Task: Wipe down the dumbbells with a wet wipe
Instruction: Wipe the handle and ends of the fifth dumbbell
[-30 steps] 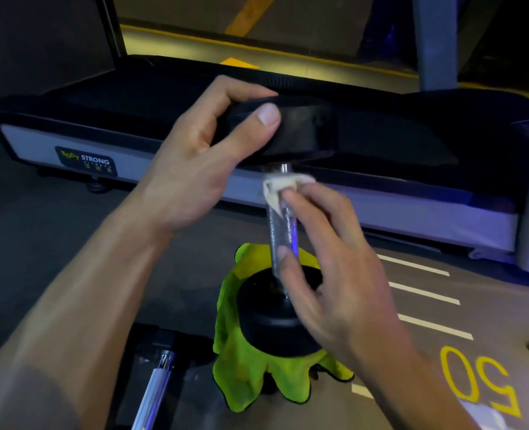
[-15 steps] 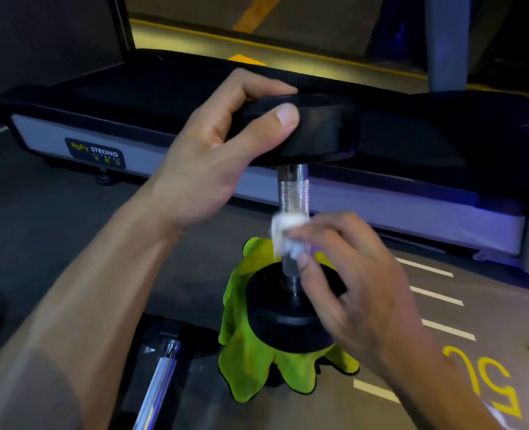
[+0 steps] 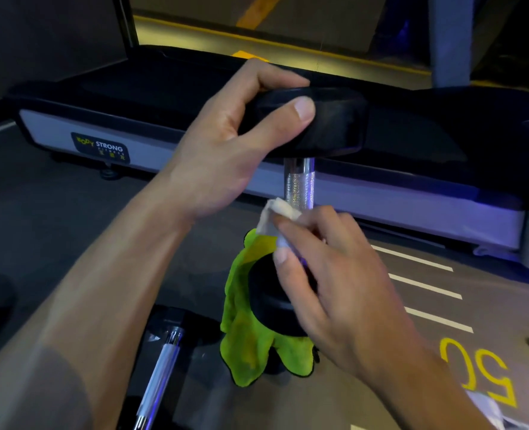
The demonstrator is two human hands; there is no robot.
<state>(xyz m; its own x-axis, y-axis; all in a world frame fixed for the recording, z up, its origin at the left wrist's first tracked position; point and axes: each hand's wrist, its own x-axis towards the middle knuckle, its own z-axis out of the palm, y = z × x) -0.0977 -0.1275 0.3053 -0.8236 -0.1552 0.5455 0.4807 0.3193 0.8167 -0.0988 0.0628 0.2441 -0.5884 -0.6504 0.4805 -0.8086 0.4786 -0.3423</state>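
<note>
My left hand grip clamps top head of upright dumbbell; right hand grip pinches white wet wipe against knurled handle; green cloth beneath.

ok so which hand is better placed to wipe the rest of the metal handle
Right. The right hand already pinches the white wet wipe against the knurled metal handle of the upright black dumbbell. The left hand grips the top head, steadying it.

Black dumbbell, white wipe, lime-green cloth, yellow floor numerals.
</note>
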